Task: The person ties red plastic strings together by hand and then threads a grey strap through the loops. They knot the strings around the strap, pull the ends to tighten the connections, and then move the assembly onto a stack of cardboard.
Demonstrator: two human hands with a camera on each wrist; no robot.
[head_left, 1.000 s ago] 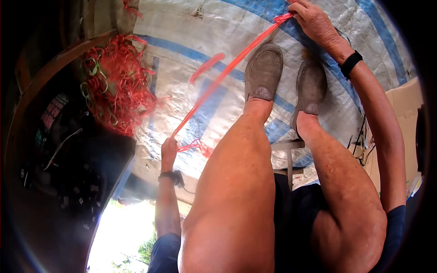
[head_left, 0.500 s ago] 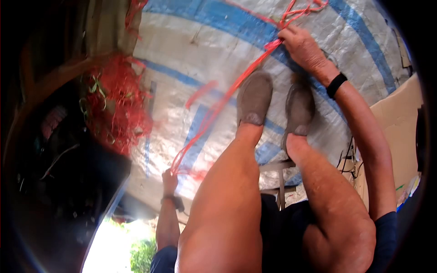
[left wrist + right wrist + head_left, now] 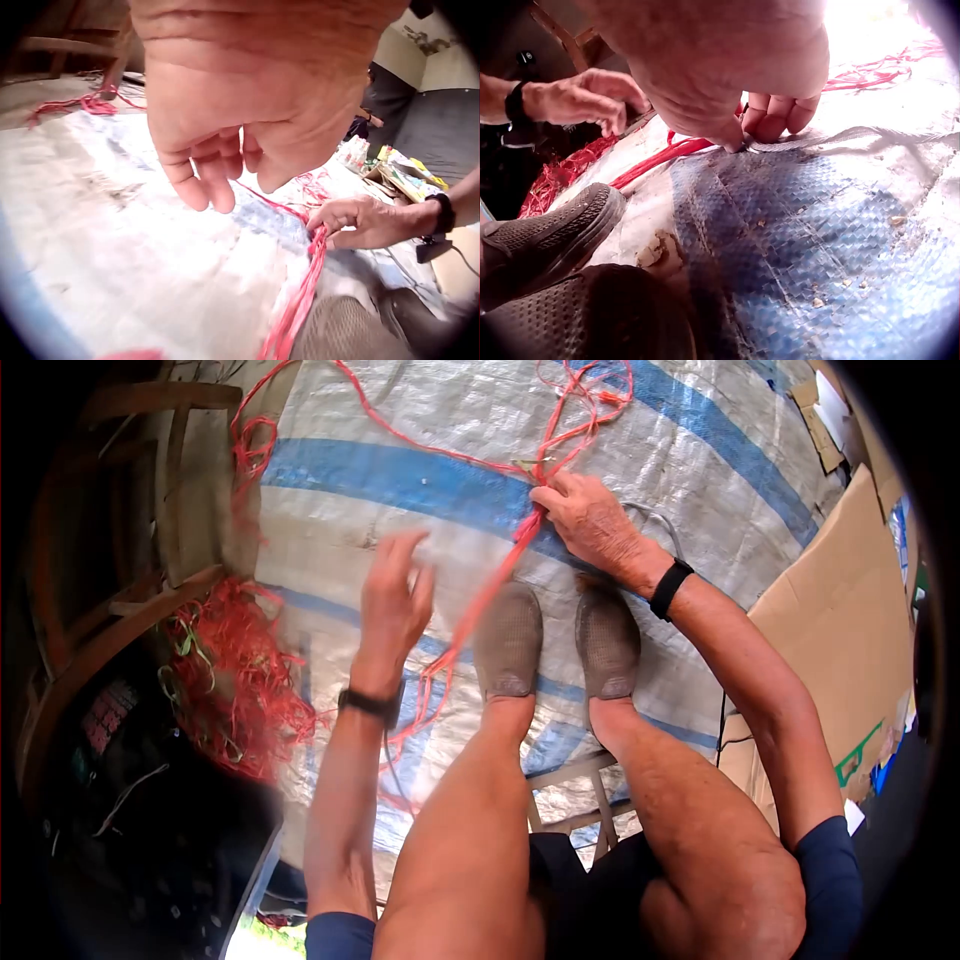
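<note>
Beyond the shoes, my right hand (image 3: 598, 530) pinches a bundle of red plastic twine (image 3: 487, 592) at a bunched spot. From there the strands run back toward my legs, and looser twine loops (image 3: 590, 405) spread out past the fingers. My left hand (image 3: 392, 605) hovers to the left of the bundle, blurred, its fingers loosely bent and holding nothing. In the left wrist view the palm and fingers of that hand hang empty over the woven sheet (image 3: 150, 262). A pale flat cord (image 3: 840, 137) lies beside the right fingertips in the right wrist view.
A tangled heap of red strands (image 3: 240, 680) lies at the left by a wooden frame (image 3: 130, 620). Both brown shoes (image 3: 508, 640) stand on the blue-striped sheet. Cardboard (image 3: 820, 630) leans at the right. A thin red strand (image 3: 400, 438) stretches toward the upper left.
My left hand has let go of the twine's near end and moved forward, closer to the right hand. The stretched twine has slackened. The right hand keeps its pinch; the head view has shifted.
</note>
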